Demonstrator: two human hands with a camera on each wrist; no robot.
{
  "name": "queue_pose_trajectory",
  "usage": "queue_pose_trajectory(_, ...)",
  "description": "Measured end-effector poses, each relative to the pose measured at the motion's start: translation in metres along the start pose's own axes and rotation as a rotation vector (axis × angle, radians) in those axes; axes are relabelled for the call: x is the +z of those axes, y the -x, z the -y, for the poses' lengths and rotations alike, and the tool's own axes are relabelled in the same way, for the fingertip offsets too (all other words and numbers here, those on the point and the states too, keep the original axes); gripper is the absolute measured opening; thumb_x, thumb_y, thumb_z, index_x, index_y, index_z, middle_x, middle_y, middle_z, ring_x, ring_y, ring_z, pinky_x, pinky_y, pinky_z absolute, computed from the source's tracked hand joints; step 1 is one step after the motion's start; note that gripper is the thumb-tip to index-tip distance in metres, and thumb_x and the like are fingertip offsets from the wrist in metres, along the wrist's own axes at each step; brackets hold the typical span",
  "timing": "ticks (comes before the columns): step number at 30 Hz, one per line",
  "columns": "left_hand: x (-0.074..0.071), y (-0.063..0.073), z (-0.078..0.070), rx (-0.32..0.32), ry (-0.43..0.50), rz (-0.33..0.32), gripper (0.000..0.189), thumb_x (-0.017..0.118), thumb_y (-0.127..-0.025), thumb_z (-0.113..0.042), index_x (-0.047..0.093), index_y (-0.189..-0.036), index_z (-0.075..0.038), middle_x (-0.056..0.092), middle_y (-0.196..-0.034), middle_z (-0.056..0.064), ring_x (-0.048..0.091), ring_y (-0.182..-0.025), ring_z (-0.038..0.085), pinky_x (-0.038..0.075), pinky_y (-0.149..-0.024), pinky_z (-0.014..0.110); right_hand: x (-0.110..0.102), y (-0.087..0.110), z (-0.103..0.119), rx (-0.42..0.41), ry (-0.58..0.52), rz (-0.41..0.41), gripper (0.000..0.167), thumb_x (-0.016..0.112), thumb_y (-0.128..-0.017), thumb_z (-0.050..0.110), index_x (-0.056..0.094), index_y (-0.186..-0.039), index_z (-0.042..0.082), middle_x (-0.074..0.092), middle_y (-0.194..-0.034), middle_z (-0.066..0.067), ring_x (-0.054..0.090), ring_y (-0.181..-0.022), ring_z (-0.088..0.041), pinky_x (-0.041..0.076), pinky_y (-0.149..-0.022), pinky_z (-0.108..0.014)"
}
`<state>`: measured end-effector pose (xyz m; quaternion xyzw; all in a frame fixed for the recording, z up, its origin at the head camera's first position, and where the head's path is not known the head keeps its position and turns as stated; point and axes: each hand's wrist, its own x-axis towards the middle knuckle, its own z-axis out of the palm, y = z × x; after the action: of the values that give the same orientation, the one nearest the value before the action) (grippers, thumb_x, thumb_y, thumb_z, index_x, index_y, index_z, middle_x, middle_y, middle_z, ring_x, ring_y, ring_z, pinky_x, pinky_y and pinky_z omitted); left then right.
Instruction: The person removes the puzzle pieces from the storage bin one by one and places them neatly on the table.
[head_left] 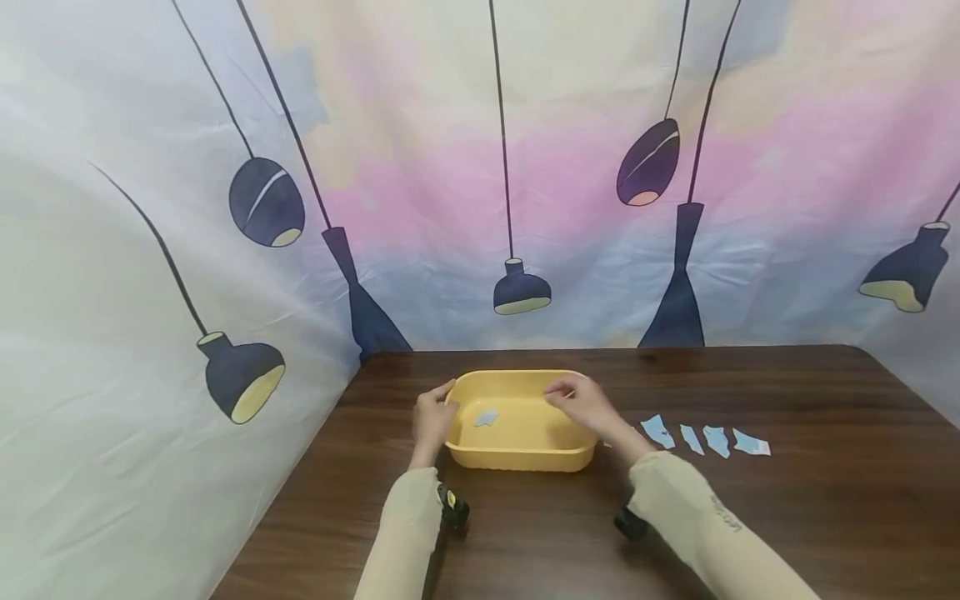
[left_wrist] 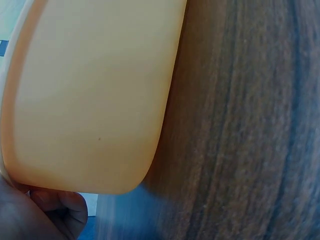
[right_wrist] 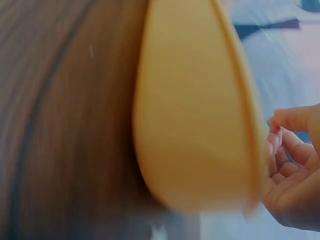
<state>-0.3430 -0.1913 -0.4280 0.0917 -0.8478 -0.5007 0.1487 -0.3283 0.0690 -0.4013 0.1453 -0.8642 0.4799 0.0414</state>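
A yellow plastic basin (head_left: 517, 458) stands on the table, and a torn scrap of light-blue paper (head_left: 486, 417) lies on its floor, left of the middle. My left hand (head_left: 432, 421) grips the basin's left rim, thumb on the inner side; in the left wrist view its curled fingers show beneath the rim. Over the basin's right side is my right hand (head_left: 588, 406), thumb and forefinger pinched together on a small pale sliver that looks like paper, mostly hidden by the fingers. The right wrist view shows that pinch beyond the basin wall (right_wrist: 195, 115).
Several blue paper scraps (head_left: 716, 441) lie in a row on the brown wooden table (head_left: 847, 492), right of the basin. Part of another scrap peeks out beside the right forearm. A fabric backdrop (head_left: 450, 208) printed with hanging lamps rises behind the table and along its left side.
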Motion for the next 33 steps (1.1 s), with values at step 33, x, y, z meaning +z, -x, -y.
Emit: queue_pose_trajectory(33,0.002,0.004,0.000,0.044,0.016,0.001,0.046,0.057,-0.082,-0.003,0.067,-0.126,-0.011,0.072,-0.075,0.019,0.049,-0.045,0.008,0.037,-0.041,0.019,0.101,-0.028,0.030,0.167,0.235,0.223,0.016,0.074,-0.083,0.014,0.070,-0.095,0.005,0.070,-0.104,-0.009,0.065,-0.093,-0.025,0.052,-0.080,-0.039)
